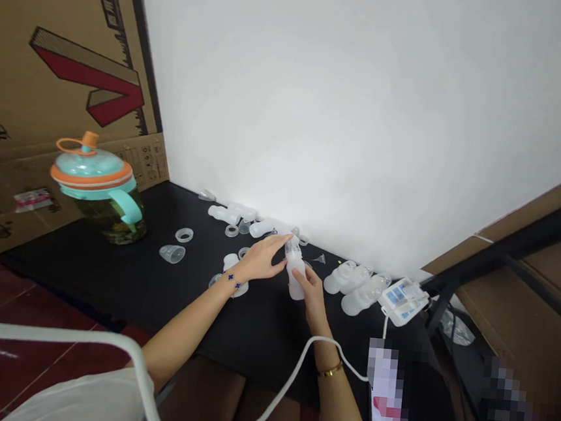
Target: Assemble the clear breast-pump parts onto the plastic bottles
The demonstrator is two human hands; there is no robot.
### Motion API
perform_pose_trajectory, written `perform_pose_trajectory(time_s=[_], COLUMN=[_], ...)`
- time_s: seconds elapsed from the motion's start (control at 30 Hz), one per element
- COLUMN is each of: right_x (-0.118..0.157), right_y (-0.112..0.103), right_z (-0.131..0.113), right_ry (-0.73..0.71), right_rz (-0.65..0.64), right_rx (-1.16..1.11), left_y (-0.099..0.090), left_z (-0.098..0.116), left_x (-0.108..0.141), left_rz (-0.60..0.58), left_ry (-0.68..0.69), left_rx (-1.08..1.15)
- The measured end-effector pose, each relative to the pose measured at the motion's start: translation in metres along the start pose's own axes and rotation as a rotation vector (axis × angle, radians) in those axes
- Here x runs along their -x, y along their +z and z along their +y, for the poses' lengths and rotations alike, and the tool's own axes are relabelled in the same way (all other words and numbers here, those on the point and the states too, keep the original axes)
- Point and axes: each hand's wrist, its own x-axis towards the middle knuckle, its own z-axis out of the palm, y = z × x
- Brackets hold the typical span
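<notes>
One white bottle (296, 282) leans over the black table (150, 291) in our right hand (313, 294), which clamps its body, seemingly to steady it; our left hand (260, 258) touches its clear top (293, 245), though we cannot tell whether it grips. To the right, clear-topped bottles (355, 301) lie together, perhaps kept apart from the loose bottles (224, 215) along the far wall (340, 143).

Open black tabletop (107, 280) before the pitcher (107, 205), white cable (323, 339) arching nearer, bottles (360, 300) blocking the right, wall (343, 111) behind

The bottle (294, 289) is milky white, the tabletop (121, 282) black, the jug lid (92, 165) aqua and orange.
</notes>
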Motion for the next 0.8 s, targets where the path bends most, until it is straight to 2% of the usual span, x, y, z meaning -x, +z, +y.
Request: perform_pose_trajectory(time_s=[0.1, 0.27, 0.53, 0.8], right_x=[-0.001, 0.001, 0.004, 0.004], right_y=[-0.001, -0.001, 0.002, 0.001], right_z=[0.004, 0.006, 0.004, 0.005], right_ry=[-0.112, -0.17, -0.218, -0.235], right_rz=[0.067, 0.156, 0.083, 0.078], right_rx=[0.145, 0.373, 0.405, 0.441], left_y=[-0.001, 0.004, 0.008, 0.01], left_z=[0.001, 0.0, -0.002, -0.006], left_x=[0.0, 0.0, 0.001, 0.0], left_rz=[-0.032, -0.016, 0.061, 0.078], left_ry=[0.038, 0.088, 0.051, 0.097], left_rx=[-0.073, -0.175, -0.244, -0.306])
